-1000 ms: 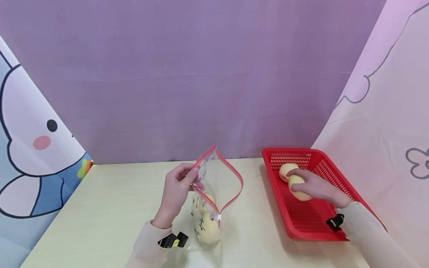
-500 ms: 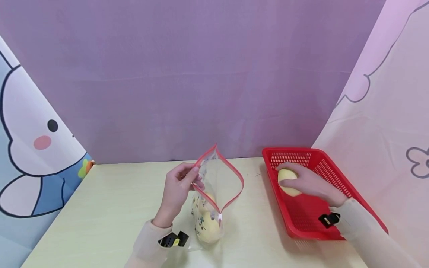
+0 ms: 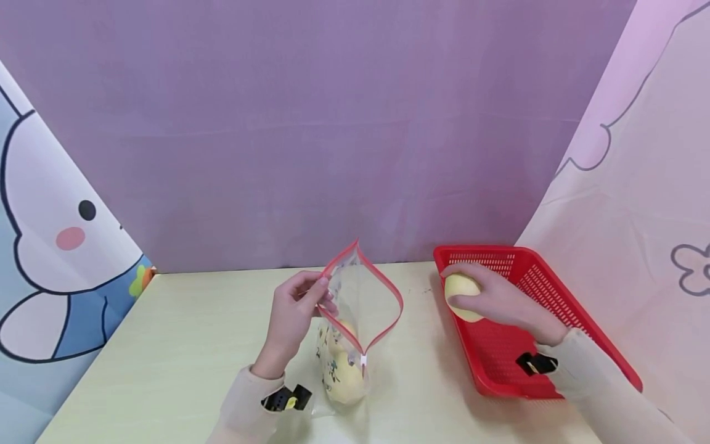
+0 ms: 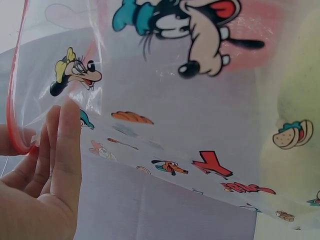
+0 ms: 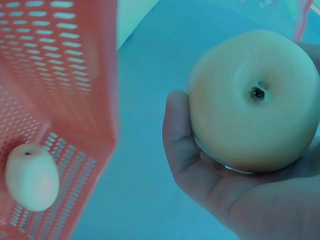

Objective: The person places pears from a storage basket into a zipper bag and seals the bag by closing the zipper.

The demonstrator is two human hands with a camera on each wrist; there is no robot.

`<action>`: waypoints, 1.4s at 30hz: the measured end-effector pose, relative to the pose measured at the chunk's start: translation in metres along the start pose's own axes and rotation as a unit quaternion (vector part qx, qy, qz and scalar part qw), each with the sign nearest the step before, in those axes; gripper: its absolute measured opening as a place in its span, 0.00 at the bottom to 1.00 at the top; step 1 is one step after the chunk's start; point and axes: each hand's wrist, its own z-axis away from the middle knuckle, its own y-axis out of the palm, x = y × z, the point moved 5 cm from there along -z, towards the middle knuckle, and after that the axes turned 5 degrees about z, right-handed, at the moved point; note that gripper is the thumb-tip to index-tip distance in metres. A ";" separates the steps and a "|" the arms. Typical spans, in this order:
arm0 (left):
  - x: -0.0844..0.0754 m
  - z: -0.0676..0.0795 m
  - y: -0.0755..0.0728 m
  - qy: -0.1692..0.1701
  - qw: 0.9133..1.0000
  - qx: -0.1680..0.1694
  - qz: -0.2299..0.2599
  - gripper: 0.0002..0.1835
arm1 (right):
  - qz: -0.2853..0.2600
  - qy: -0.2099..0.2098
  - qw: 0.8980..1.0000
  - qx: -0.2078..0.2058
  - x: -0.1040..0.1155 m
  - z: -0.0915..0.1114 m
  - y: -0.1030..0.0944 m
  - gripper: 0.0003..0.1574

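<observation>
My left hand (image 3: 292,316) pinches the red zip edge of a clear zip bag (image 3: 398,303) and its mouth gapes wide. Pale yellow apples (image 3: 346,381) fill the bag's lower part, which stands on the table. Cartoon prints on the plastic show large in the left wrist view, beside the left hand's fingers (image 4: 67,150). My right hand (image 3: 496,300) grips another pale yellow apple (image 5: 255,102) over the left rim of the red basket (image 3: 478,370). One more apple (image 5: 32,177) lies inside the basket in the right wrist view; the right hand hides it from the head camera.
The pale table (image 3: 183,345) runs back to a purple cloth wall (image 3: 355,135). Printed cloth panels stand at either side, and the basket sits close to the right panel (image 3: 643,246).
The right hand has carried its apple leftward, from inside the basket to over its left rim. My left hand and the bag have stayed in place.
</observation>
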 end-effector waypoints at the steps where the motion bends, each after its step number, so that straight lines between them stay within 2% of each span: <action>1: 0.000 0.000 0.000 0.000 1.000 0.000 -0.001 0.09 | 0.000 -0.004 1.000 -0.003 0.003 -0.001 0.000 0.40; 9: -0.001 0.001 -0.003 0.004 1.000 0.000 0.000 0.10 | -0.008 -0.029 0.999 -0.027 0.030 -0.004 0.001 0.34; 33: -0.001 0.001 0.000 0.007 1.000 0.001 -0.001 0.10 | -0.059 -0.071 0.993 -0.070 0.090 -0.010 0.002 0.34; 39: 0.000 0.000 0.000 0.010 1.000 0.006 -0.002 0.13 | -0.098 -0.093 0.989 -0.059 0.104 -0.013 0.011 0.33; 42: 0.001 0.000 0.001 0.007 1.000 0.006 -0.001 0.12 | -0.119 -0.101 0.987 -0.046 0.110 -0.015 0.016 0.33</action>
